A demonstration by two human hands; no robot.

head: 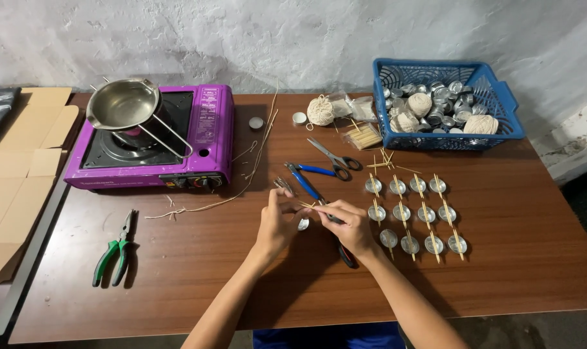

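Left hand [274, 223]: grip pinched on thin sticks [308, 205], fingertips up.
Right hand [350, 223]: grip closed on the same sticks from 3 o'clock.
Cup [303, 224]: small metal one on the counter [196, 271], just under the hands, between them.
Pliers [309, 184]: blue-handled, at 12 o'clock of the hands, running under the right hand.
Scissors [335, 158]: beyond the pliers.
Cup rows [413, 213]: at 3 o'clock, each with sticks across.
Basket [445, 103]: blue, at 1 o'clock.
Stove [154, 139]: purple, at 10 o'clock, pan [122, 103] on top.
Green pliers [116, 249]: at 9 o'clock.
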